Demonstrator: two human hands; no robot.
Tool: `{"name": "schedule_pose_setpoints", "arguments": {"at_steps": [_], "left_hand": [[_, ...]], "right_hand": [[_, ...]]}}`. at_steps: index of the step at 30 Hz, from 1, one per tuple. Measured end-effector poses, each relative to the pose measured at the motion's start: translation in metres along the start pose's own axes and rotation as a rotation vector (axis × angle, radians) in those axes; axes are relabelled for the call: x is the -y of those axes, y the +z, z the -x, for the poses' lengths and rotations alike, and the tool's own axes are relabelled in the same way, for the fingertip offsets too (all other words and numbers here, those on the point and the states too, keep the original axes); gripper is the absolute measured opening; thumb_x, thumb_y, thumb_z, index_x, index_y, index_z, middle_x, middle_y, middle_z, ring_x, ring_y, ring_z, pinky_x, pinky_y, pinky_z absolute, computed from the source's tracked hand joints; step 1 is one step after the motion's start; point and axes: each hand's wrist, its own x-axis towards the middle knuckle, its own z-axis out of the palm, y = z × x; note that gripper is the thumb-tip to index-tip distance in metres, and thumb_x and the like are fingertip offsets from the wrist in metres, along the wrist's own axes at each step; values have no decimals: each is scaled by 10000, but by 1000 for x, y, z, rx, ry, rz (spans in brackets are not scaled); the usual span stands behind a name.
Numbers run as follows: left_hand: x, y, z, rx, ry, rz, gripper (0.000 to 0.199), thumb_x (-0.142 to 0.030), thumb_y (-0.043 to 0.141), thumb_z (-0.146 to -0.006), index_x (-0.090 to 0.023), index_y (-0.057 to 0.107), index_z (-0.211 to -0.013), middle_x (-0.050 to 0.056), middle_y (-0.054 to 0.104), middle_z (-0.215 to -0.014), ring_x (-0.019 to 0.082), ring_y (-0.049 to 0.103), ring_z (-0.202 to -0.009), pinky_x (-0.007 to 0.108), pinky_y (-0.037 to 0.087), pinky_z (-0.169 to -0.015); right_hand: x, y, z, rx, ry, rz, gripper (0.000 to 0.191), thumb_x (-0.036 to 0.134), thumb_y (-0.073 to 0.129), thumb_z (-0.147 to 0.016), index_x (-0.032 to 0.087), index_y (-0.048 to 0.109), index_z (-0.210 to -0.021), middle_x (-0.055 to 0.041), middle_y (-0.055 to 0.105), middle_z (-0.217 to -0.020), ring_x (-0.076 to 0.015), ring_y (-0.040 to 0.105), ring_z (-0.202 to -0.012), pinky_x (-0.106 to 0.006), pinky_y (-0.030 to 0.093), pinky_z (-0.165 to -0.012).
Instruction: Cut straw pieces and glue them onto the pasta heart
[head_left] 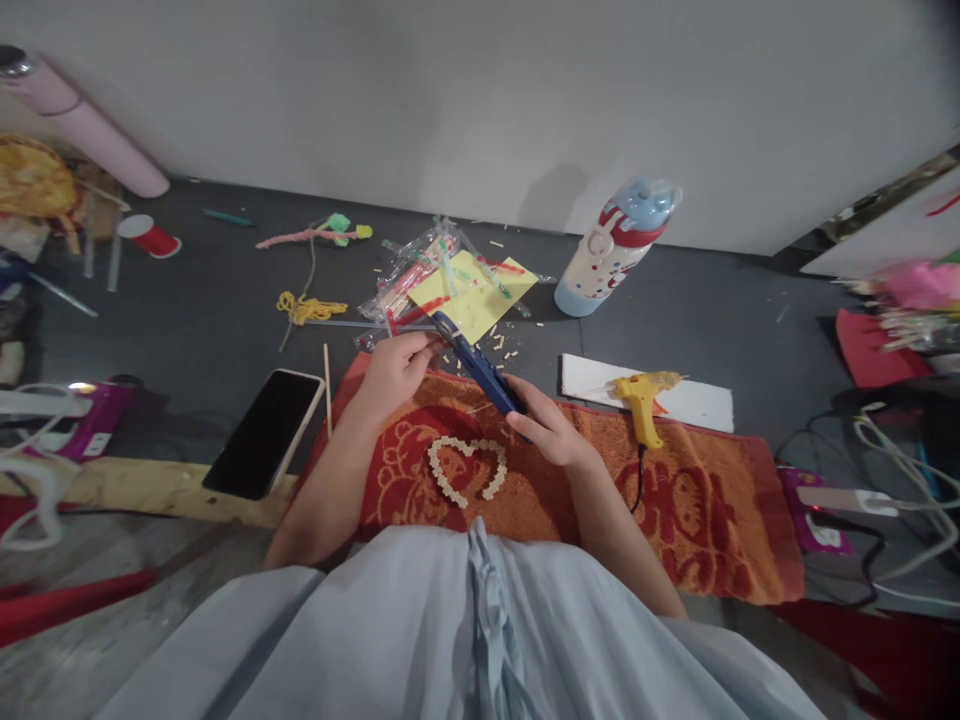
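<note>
My right hand [551, 425] is wrapped around a dark blue hand tool [484, 372], which has a metal part near its far end and slants up to the left. Close to that end, my left hand [399, 370] is closed with its fingers pinched together; what they hold is too small to make out. Below both hands, a heart outline of short pale wooden pieces [442, 480] lies on an orange and red towel [547, 500], with a gap at its lower right. Small cut bits [501, 345] are scattered beyond the tool.
A yellow glue gun [641, 400] rests on a white strip [705, 405] to the right. Behind are a yellow paper [480, 320], plastic-wrapped sticks [409, 280] and a bottle [611, 250]. A phone [262, 435] and a thin stick [328, 390] lie left.
</note>
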Motion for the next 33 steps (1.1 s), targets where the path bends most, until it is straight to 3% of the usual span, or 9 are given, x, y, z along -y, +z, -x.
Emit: {"name": "schedule_pose_setpoints", "arguments": {"at_steps": [12, 16, 18, 19, 21, 25, 28, 33], "left_hand": [[-5, 2, 0, -37, -11, -109, 260, -262, 492, -874, -179, 638, -675, 23, 640, -620, 154, 574, -592, 257, 406, -564], [-17, 6, 4, -237, 76, -260, 209, -300, 493, -901, -186, 659, -958, 93, 708, -985, 216, 634, -929, 335, 464, -846], [-26, 9, 7, -311, 140, -292, 195, -341, 538, -884, -188, 651, -925, 105, 701, -983, 229, 621, -978, 361, 447, -913], [-30, 12, 9, -292, 148, -274, 201, -359, 538, -886, -191, 640, -844, 93, 700, -883, 221, 630, -912, 356, 461, -879], [-38, 18, 14, -118, 95, -171, 302, -428, 514, -898, -194, 603, -729, 67, 674, -740, 199, 634, -777, 328, 491, -765], [-43, 39, 21, 202, -133, 218, 380, -525, 615, -811, -174, 601, -957, 74, 712, -900, 201, 680, -812, 299, 530, -695], [-42, 51, 23, 218, -189, 522, 397, -488, 630, -806, -174, 538, -1030, 82, 697, -949, 202, 681, -861, 306, 545, -724], [-43, 55, 23, 183, -244, 572, 347, -430, 662, -791, -158, 543, -971, 92, 651, -986, 204, 645, -924, 331, 523, -825]], "right_hand": [[1, 6, -4, -50, 18, 21, 627, 613, 425, -900, 200, 483, -1368, -127, 586, -1348, -300, 550, -1233, -484, 406, -1071], [-1, 11, -6, -115, 59, -2, 672, 637, 423, -889, 169, 476, -1369, -152, 555, -1380, -304, 516, -1274, -490, 364, -1104], [-2, 13, -6, -152, 81, -21, 695, 653, 423, -881, 166, 466, -1375, -161, 539, -1393, -310, 501, -1289, -502, 349, -1112], [-3, 14, -7, -164, 87, -32, 708, 660, 420, -878, 162, 460, -1379, -166, 536, -1395, -314, 497, -1292, -509, 347, -1113], [-2, 17, -8, -171, 81, -54, 730, 667, 407, -879, 143, 450, -1385, -179, 533, -1393, -323, 495, -1293, -516, 350, -1110], [1, 24, -9, -141, 0, -87, 695, 637, 384, -904, 153, 434, -1400, -157, 538, -1398, -305, 503, -1296, -479, 374, -1107], [3, 29, -10, -129, -48, -92, 659, 608, 378, -921, 187, 407, -1427, -121, 526, -1424, -283, 497, -1308, -455, 378, -1112], [2, 32, -11, -149, -60, -105, 630, 589, 378, -931, 189, 430, -1415, -126, 536, -1417, -277, 520, -1287, -465, 388, -1099]]}}
